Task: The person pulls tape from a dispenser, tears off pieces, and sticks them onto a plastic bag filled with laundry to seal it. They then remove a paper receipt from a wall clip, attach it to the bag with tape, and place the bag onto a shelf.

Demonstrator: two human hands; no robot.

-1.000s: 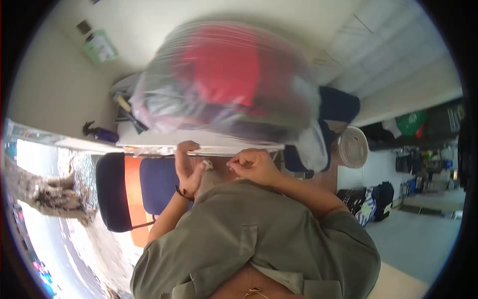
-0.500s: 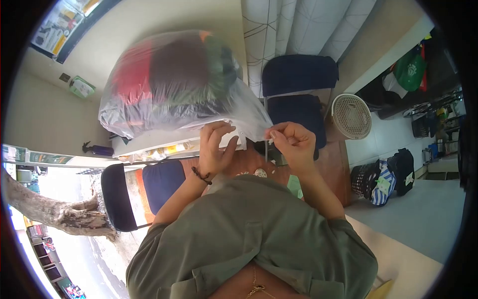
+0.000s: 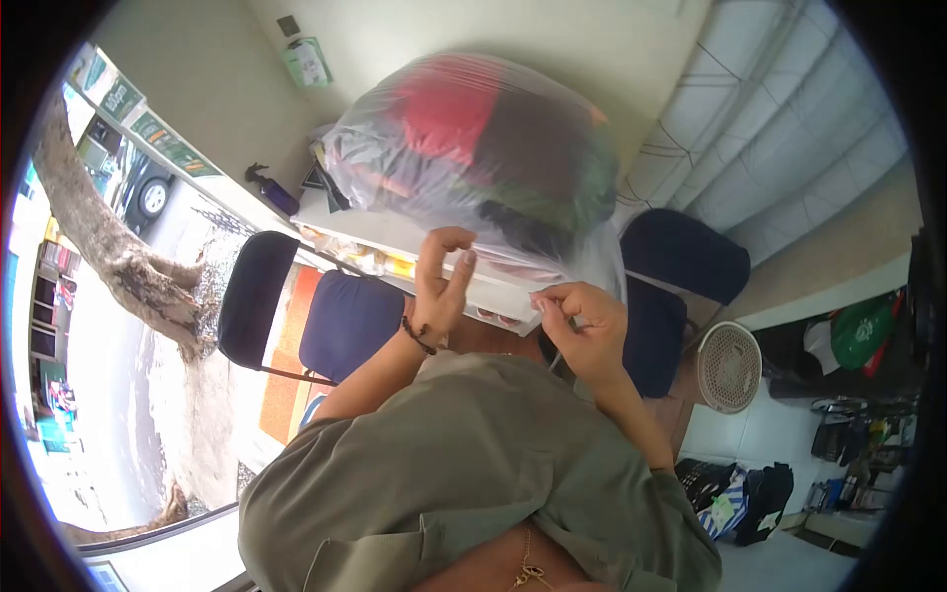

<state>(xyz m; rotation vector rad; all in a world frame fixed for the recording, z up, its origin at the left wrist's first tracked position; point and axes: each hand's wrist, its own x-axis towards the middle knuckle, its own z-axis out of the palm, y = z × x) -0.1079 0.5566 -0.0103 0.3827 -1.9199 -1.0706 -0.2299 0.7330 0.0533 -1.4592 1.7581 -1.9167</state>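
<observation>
A large clear plastic bag (image 3: 473,148), stuffed with red, dark and green clothing, is seen lying on a white bench (image 3: 395,245) and fills the view towards 12 o'clock. A dark blue chair (image 3: 345,326) is placed by the bench at 9 o'clock of the hands, and a second blue chair (image 3: 681,259) at 3 o'clock. A white fan (image 3: 728,367) is set on the floor at 4 o'clock. The bag's loose lower film is pinched by the right hand (image 3: 584,331) — thumb and fingers clenched on the plastic. The left hand (image 3: 436,286) is held released, fingers straightened, just under the bag at the bench edge — whether the film is touched cannot be told.
</observation>
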